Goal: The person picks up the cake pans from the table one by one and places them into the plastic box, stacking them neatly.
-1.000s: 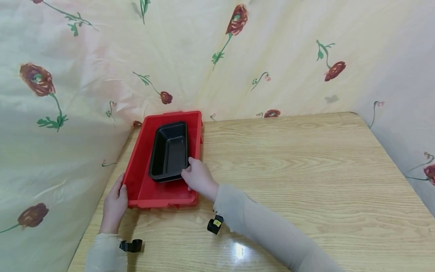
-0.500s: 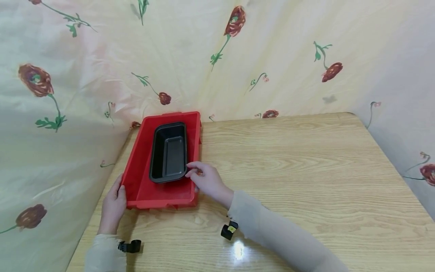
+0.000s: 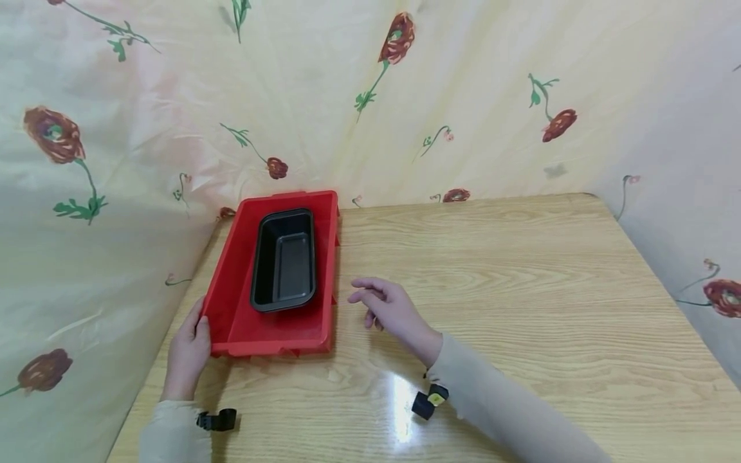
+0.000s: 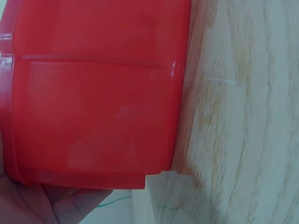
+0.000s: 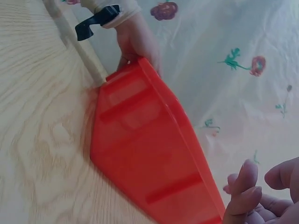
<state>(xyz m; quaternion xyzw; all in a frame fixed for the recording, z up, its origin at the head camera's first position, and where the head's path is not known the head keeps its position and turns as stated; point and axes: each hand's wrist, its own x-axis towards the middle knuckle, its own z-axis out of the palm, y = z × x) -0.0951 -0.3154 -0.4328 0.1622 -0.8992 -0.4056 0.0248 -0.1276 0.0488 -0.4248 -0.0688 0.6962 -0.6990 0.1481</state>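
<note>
A black loaf pan (image 3: 289,260) sits inside a red plastic tray (image 3: 272,334) at the left of the table. My left hand (image 3: 186,354) grips the tray's near left corner, its thumb on the rim and the fingers around the outside. In the left wrist view the tray wall (image 4: 98,116) covers most of that hand. To the right of the tray, apart from it, my right hand (image 3: 396,315) hovers over the wood with loosely bent fingers and nothing in them. The right wrist view shows its fingers (image 5: 245,196) beside the tray's outer wall (image 5: 140,144).
The wood-grain table (image 3: 492,289) extends to the right of the tray. Flower-patterned cloth (image 3: 324,96) hangs behind the table and along its left and right sides. The tray's far end lies close to the cloth. A black wrist camera (image 3: 217,420) is strapped to each sleeve.
My right hand has let go of the loaf pan's near right corner and moved right, out of the tray. The left hand keeps its hold on the tray.
</note>
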